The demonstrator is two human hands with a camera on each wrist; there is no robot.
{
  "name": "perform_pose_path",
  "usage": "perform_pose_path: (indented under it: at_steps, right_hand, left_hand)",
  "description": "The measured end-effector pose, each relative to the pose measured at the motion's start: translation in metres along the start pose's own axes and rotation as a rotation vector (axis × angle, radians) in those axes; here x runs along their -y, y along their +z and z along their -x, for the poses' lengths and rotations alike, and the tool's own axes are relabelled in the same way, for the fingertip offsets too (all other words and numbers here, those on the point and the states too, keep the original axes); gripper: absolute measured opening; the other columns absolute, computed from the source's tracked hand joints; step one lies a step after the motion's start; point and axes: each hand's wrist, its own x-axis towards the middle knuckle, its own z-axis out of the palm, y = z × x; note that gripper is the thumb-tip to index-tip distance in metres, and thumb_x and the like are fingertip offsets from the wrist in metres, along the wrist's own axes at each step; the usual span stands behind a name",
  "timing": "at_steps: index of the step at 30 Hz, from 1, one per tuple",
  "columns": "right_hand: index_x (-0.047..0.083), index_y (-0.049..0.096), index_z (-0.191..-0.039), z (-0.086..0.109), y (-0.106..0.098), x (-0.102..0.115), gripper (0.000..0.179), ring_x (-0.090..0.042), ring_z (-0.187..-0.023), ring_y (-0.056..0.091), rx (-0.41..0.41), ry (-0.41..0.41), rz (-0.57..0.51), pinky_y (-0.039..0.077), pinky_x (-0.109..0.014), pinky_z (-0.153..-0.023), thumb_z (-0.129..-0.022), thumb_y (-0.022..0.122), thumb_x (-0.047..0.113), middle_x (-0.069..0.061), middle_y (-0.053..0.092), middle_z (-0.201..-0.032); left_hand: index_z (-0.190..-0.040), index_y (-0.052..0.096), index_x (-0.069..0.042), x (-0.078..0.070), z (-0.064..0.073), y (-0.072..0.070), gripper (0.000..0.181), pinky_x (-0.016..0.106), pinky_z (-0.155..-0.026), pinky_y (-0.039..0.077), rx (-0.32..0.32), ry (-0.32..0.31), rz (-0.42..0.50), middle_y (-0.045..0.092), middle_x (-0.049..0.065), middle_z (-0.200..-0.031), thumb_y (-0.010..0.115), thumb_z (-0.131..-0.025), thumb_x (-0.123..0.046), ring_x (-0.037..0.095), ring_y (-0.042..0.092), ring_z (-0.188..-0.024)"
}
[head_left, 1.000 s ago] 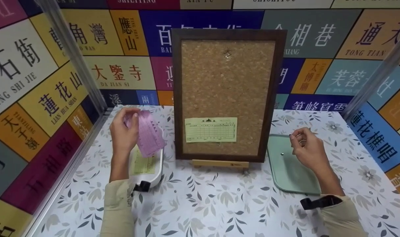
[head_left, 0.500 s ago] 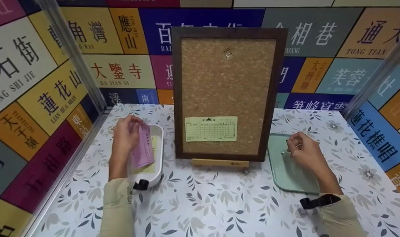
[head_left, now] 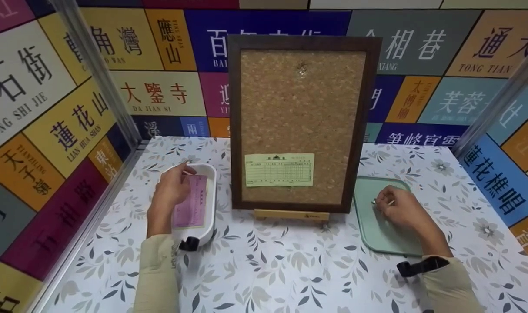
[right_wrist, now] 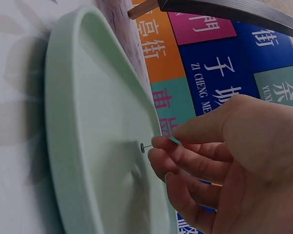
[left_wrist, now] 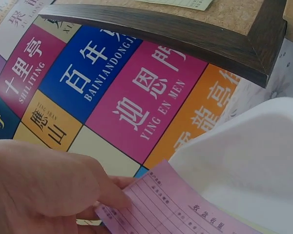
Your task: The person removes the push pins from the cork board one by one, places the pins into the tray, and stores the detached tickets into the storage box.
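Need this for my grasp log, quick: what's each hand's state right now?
Left hand: closed, pinching the pink slip.
Right hand: fingers curled at the pin; whether it's gripped cannot be told.

Soft, even light around me; the right hand (right_wrist: 239,156) casts a blurred shadow on the green tray (right_wrist: 100,97). The white tray (left_wrist: 249,151) looks washed out; distortion bows the dark frame (left_wrist: 185,39).

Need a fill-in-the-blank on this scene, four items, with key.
1. The left hand pinches a pink slip at a ____ tub.
2. The right hand is close to a small pin at a ____ tray.
3. The pale slip is on the ____ half of the cork board.
4. The frame around it is dark ____.

Missing words: white; green; lower; brown.
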Motion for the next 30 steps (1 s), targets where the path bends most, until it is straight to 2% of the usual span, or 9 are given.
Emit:
perform_pose_path:
  at_steps: [5,8,15,21,30]
  right_hand:
    - [0.001,0.067,-0.108,0.000,0.000,-0.007,0.012,-0.016,-0.071,0.069,0.040,0.039,0.026,0.050,-0.027,-0.065,-0.099,0.068,0.009,-0.012,0.075,-0.092]
    - [0.001,0.068,-0.107,-0.001,0.001,-0.010,0.012,-0.016,-0.073,0.068,0.045,0.035,0.058,0.051,-0.029,-0.066,-0.100,0.069,0.011,-0.012,0.075,-0.092]
    - [0.002,0.071,-0.104,-0.002,0.004,-0.013,0.011,-0.018,-0.083,0.064,-0.002,0.009,0.129,0.049,-0.036,-0.076,-0.100,0.070,0.013,-0.011,0.074,-0.094]
    - [0.005,0.072,-0.104,-0.002,0.007,-0.013,0.012,-0.019,-0.082,0.065,-0.019,0.032,0.148,0.048,-0.035,-0.074,-0.102,0.071,0.017,-0.011,0.075,-0.095]
    - [0.007,0.072,-0.106,-0.001,0.011,-0.016,0.015,-0.021,-0.081,0.066,-0.053,0.054,0.166,0.047,-0.035,-0.071,-0.103,0.069,0.021,-0.012,0.077,-0.096]
  left_hand:
    - [-0.142,0.064,-0.011,0.000,0.000,0.000,0.042,0.067,-0.115,0.043,0.020,-0.034,-0.025,0.066,0.017,-0.147,0.050,-0.103,-0.011,0.042,0.059,-0.137]
    - [-0.144,0.063,-0.009,0.000,-0.001,0.001,0.042,0.066,-0.117,0.043,0.028,-0.035,-0.033,0.063,0.019,-0.149,0.052,-0.103,-0.014,0.042,0.057,-0.140]
    - [-0.144,0.063,-0.006,0.001,0.001,0.003,0.040,0.066,-0.122,0.039,0.059,-0.009,-0.070,0.058,0.024,-0.155,0.055,-0.108,-0.024,0.046,0.049,-0.148]
    - [-0.141,0.063,-0.005,0.000,0.005,0.002,0.041,0.064,-0.122,0.040,0.117,0.014,-0.075,0.060,0.026,-0.152,0.057,-0.108,-0.027,0.048,0.053,-0.144]
    - [-0.142,0.064,-0.003,-0.003,0.004,0.005,0.041,0.066,-0.123,0.037,0.145,0.053,-0.091,0.059,0.028,-0.152,0.055,-0.108,-0.025,0.053,0.049,-0.145]
